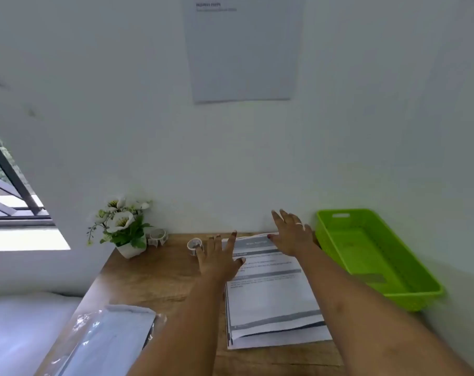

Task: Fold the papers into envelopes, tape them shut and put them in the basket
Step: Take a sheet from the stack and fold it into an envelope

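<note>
Nearest, at the lower left, a clear plastic sleeve of white sheets (105, 340) lies on the brown wooden desk (160, 280); beyond it the stack of printed white papers (274, 302) lies flat and unfolded between both forearms. The left hand (219, 261), fingers spread, rests at the stack's far left corner; the right hand (293, 237), also splayed and holding nothing, hovers at its far right corner. Two small tape rolls (194, 244) stand untouched just left; the lime-green plastic basket (366, 253) on the right shows no envelope; by my judgement, folding has barely begun, with taping and basketing still ahead.
</note>
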Demonstrator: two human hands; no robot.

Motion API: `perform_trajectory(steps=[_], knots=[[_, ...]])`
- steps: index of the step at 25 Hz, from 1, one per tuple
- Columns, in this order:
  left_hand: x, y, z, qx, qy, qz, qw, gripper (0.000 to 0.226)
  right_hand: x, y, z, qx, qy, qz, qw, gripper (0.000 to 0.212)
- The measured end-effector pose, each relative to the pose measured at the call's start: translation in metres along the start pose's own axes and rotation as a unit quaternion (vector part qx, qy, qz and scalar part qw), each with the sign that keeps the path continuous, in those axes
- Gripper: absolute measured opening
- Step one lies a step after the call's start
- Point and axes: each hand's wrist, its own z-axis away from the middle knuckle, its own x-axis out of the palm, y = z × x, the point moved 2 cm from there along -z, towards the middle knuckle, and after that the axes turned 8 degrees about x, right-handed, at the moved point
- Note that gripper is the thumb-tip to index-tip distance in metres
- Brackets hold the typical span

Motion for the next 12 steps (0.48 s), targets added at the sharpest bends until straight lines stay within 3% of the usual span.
perform_trajectory(steps=[3,6,12], knots=[[0.024,-0.005,0.002,-0.023,-0.045,0.012,0.999,0.073,0.032,0.009,-0.005,0.044,-0.08,0.005,0.996,0.068],[0.042,-0.01,0.002,-0.023,-0.042,0.022,0.999,0.072,0.06,0.016,-0.011,0.065,-0.129,-0.01,0.989,0.066],[0.054,-0.015,-0.001,-0.01,0.008,0.039,0.999,0.066,0.067,0.025,-0.021,0.041,-0.123,0.021,0.991,0.049]])
